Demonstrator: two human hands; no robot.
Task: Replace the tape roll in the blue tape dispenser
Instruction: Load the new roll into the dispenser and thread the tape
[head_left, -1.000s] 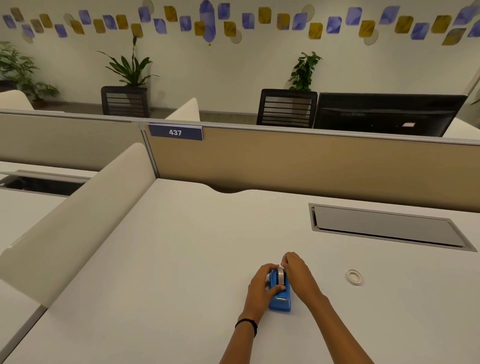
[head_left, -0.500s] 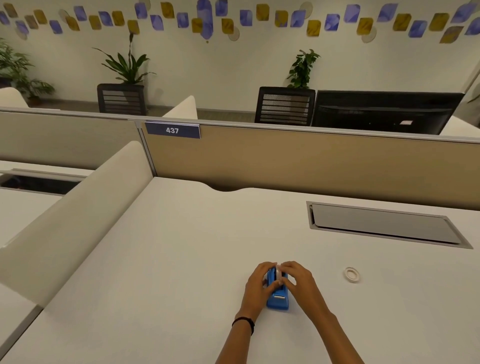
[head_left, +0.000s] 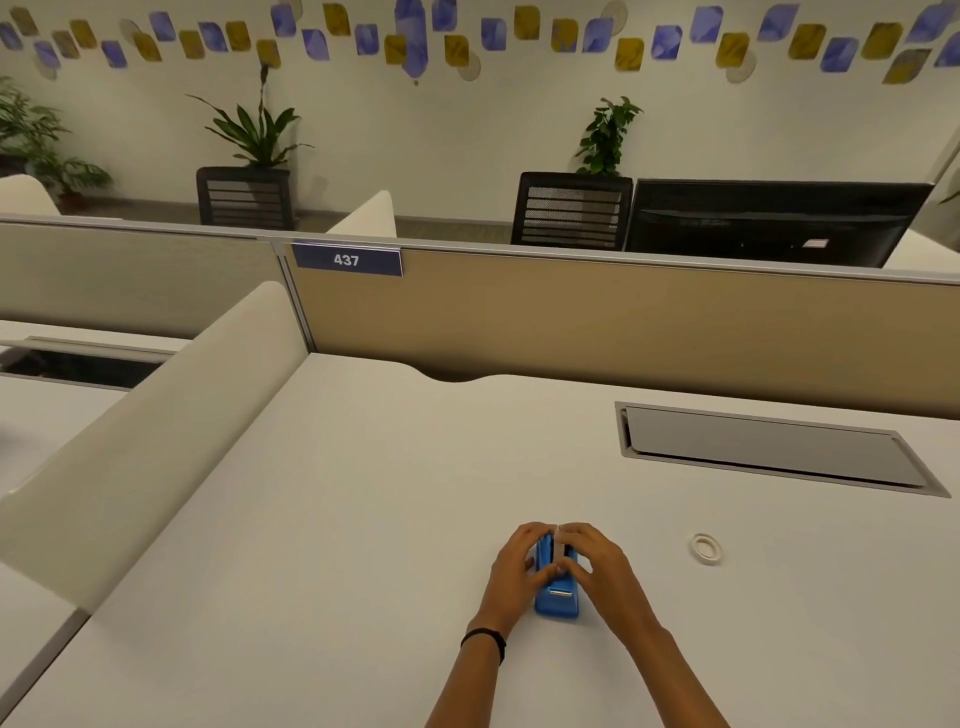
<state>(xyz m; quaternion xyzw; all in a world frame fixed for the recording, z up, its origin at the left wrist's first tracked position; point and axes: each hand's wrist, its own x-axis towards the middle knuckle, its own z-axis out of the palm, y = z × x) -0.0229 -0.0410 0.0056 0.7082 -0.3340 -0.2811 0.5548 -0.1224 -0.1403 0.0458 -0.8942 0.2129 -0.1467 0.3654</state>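
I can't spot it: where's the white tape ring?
Head view, lower right: the white tape ring lies on the desk, right of the blue dispenser and apart from the right hand.

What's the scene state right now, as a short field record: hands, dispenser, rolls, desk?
left hand: grips the left side of the blue tape dispenser
right hand: fingers curled over the dispenser's top and right side
tape roll: whitish strip showing between the hands at the dispenser's top; whether it is seated cannot be told
loose ring: flat on the desk, right of the hands, untouched
hatch: grey, set in the desk beyond the ring
wristband: black, left wrist
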